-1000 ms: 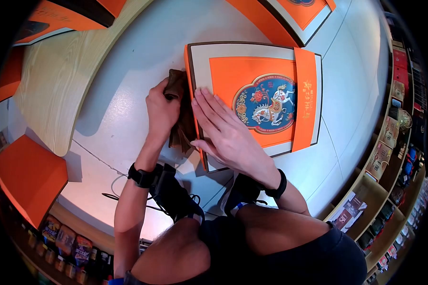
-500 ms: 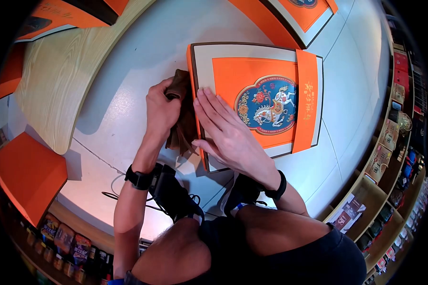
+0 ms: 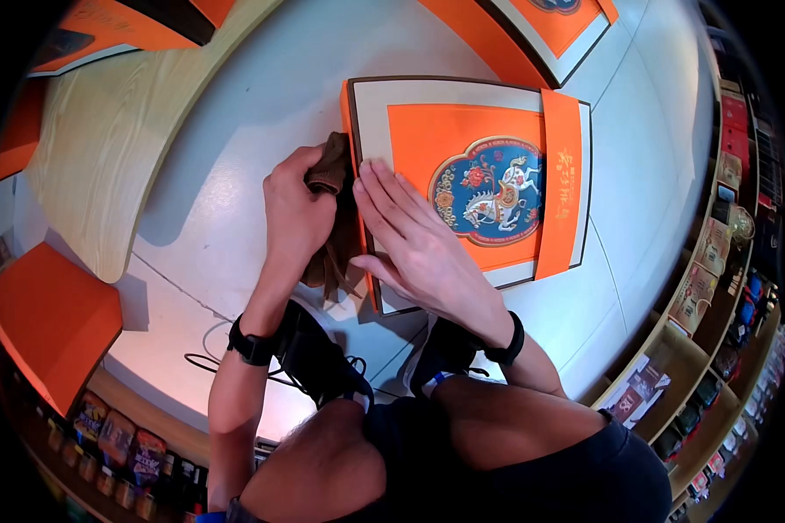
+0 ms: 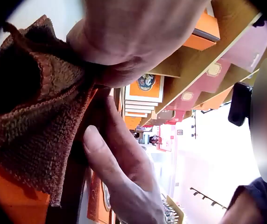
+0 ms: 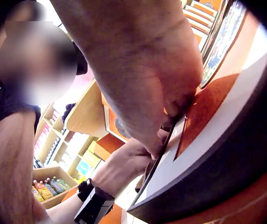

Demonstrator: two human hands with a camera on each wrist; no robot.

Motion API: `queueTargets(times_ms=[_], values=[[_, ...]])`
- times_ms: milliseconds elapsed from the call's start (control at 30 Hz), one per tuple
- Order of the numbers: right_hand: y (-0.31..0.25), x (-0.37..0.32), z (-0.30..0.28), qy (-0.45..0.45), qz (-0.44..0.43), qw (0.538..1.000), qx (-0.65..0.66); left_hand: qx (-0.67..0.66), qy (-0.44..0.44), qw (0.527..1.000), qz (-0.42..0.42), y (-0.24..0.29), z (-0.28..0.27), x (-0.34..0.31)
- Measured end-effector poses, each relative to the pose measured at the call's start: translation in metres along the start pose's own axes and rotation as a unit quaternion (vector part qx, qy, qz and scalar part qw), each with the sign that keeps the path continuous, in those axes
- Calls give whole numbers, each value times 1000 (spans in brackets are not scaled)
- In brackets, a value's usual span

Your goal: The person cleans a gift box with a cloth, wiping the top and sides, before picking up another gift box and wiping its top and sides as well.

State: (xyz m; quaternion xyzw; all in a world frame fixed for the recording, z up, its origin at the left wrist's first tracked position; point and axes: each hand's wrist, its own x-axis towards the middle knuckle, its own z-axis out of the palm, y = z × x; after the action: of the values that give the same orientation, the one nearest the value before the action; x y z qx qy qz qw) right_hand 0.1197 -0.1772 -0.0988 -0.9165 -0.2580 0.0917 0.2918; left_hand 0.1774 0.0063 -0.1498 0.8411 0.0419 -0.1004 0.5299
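Left hand [image 3: 295,209] gripping crumpled brown woven cloth [image 3: 330,167] against the box's left edge, right hand [image 3: 412,240] flat, fingers straight, on orange gift box [image 3: 497,113] bearing horse emblem [image 3: 488,189], just beside the cloth

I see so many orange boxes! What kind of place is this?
Probably a shop: matching orange gift boxes lie on the white table, and shelves around it hold rows of packaged goods.

The person wears a dark short-sleeved shirt [image 3: 541,471]. Out from the shirt, a black left wristband [image 3: 251,346] sits behind the bare left hand [image 3: 295,209], and a black right wristband [image 3: 508,342] behind the bare right hand [image 3: 414,244]. Between each band and the shirt sits a black camera box [image 3: 318,357]; a thin black cable [image 3: 202,359] trails from the left one.
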Motion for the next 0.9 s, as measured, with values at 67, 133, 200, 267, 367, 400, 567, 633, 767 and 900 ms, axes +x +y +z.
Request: queueTargets(times_ms=[67, 133, 200, 267, 367, 400, 567, 633, 767, 900], values=[[0, 0, 2, 3, -2, 1000, -3, 3, -5, 1000, 7, 2, -2, 0], [0, 1, 3, 3, -2, 1000, -4, 7, -8, 1000, 14, 2, -3, 0], [1, 0, 2, 2, -3, 1000, -9, -9, -2, 1000, 11, 4, -2, 0], [0, 0, 2, 0, -1, 1000, -7, -13, 6, 1000, 26, 6, -2, -4], [0, 0, 1, 3, -3, 1000, -9, -19, 9, 999, 44, 6, -2, -5], [0, 0, 2, 3, -3, 1000, -8, -24, 7, 999, 47, 5, -2, -5], [0, 1, 2, 7, -2, 1000, -9, -40, -1, 998, 43, 1, -3, -3], [-1, 1, 1, 8, -3, 1000, -8, -47, 1, 998, 44, 3, -2, -6], [0, 0, 1, 8, -5, 1000, -4, -49, 7, 997, 62, 5, -4, -7], [0, 1, 1, 10, -5, 1000, -4, -32, 8, 996, 79, 14, -7, -9]])
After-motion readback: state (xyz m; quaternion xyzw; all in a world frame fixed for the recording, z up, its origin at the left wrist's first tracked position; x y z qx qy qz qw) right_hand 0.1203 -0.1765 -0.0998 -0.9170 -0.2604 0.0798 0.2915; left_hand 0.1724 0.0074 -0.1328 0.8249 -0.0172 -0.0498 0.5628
